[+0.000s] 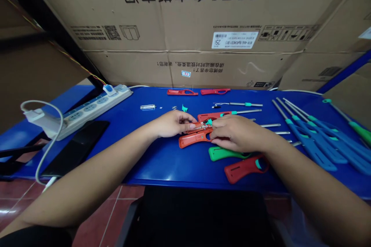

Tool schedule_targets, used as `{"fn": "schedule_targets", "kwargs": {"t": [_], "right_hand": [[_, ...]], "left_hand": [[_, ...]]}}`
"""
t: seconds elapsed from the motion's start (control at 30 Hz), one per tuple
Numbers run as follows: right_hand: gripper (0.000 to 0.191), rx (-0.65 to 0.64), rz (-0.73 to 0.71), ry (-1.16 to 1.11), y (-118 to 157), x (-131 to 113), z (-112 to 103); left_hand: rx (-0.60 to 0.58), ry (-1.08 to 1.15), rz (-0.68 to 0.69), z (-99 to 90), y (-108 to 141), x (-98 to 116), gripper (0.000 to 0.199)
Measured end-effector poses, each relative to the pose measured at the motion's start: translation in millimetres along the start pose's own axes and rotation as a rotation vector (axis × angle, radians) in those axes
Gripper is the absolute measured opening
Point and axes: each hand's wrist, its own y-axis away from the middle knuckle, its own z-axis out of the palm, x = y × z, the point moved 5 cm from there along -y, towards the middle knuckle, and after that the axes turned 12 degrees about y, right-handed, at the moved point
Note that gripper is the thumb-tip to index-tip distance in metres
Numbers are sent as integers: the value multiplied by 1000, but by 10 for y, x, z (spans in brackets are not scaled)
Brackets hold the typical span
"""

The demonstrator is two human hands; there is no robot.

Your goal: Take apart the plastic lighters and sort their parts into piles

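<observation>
My left hand (175, 124) pinches the rear part of an opened orange lighter shell (199, 126), with its inner parts and a teal trigger (209, 123) showing. The fingers of my right hand (236, 133) are closed at the shell's front end; they hide what lies between them. Just below is an empty orange shell half (193, 139), close to my right fingertips. A red lighter (207, 116) lies behind my hands. Under and in front of my right hand are a green lighter (222, 154) and another red lighter (242, 169).
Several blue lighters (315, 146) lie at the right. Two red shell halves (182, 92) (215, 91), a clear tube (147, 106), screws (174, 108) and a metal rod (246, 104) lie farther back. At left are a power strip (95, 106) and a black phone (77, 144). A cardboard box (185, 26) stands behind.
</observation>
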Motion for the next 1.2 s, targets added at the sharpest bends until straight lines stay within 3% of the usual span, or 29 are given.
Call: {"fn": "schedule_targets", "kwargs": {"t": [0.13, 0.27, 0.33, 0.43, 0.5, 0.73, 0.9, 1.2], "right_hand": [[17, 34, 0, -187, 120, 63, -282], [22, 227, 228, -37, 213, 649, -543], [24, 251, 363, 81, 194, 1046, -519], [26, 108, 449, 194, 71, 1517, -310], [28, 44, 473, 217, -12, 1694, -180], [24, -62, 416, 128, -89, 1752, 99], [25, -92, 457, 124, -95, 1838, 206], [22, -52, 462, 152, -117, 1820, 167]], "left_hand": [[5, -48, -10, -21, -13, -42, 30], [46, -141, 18, -26, -24, -62, 36], [99, -216, 39, -29, -13, -33, 43], [158, -342, 81, -16, 21, 60, 59], [161, -430, 115, 5, 41, 130, 66], [117, -556, 166, 39, 58, 220, 41], [107, -571, 193, 36, 61, 215, 38], [85, -589, 212, 34, 64, 240, 38]]}}
